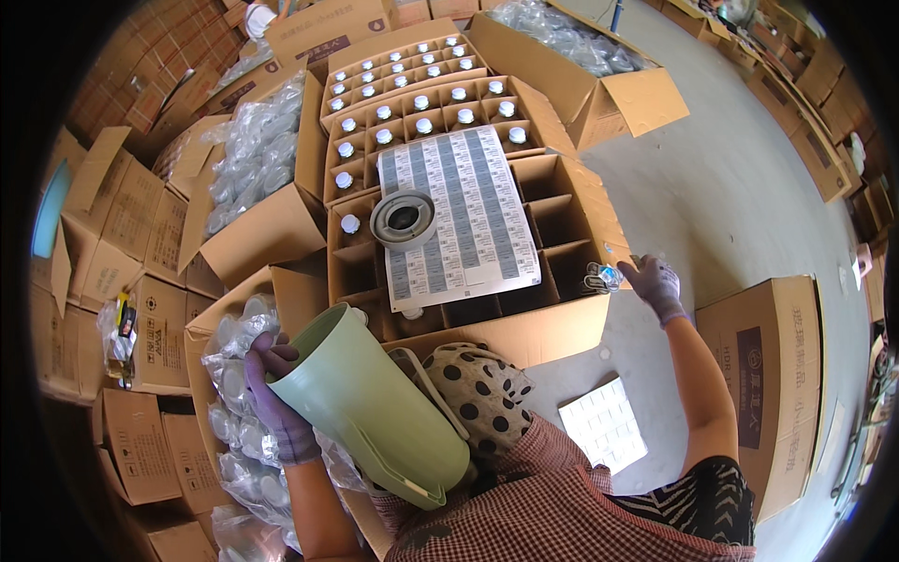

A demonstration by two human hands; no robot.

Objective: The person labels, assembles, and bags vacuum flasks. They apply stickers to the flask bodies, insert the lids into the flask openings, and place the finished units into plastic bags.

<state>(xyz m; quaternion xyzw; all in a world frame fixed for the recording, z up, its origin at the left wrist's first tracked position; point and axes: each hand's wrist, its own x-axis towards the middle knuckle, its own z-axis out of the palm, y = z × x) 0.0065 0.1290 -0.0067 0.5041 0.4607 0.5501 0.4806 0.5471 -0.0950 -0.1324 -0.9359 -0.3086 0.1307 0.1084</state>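
My left hand (277, 393), in a purple-grey glove, grips the rim of a pale green plastic pitcher-like container (372, 400), which is tilted before my body. My right hand (653, 284), gloved alike, is at the near right corner of a divided carton (491, 337). Its fingertips are at a small clear, shiny item (602, 279) on that corner; whether they grip it I cannot tell. Across the carton lies a printed label sheet (456, 218) with a round grey plastic ring (403, 219) on it. A white-capped bottle (350, 225) stands in a cell beside the sheet.
Beyond stand more divided cartons (555, 119) of white-capped bottles. Open cartons hold bagged clear containers at left (260, 147), near left (242, 379) and far right (569, 42). A closed carton (758, 393) and a white sheet (605, 425) are on the right floor. Someone's white sleeve (260, 20) shows far back.
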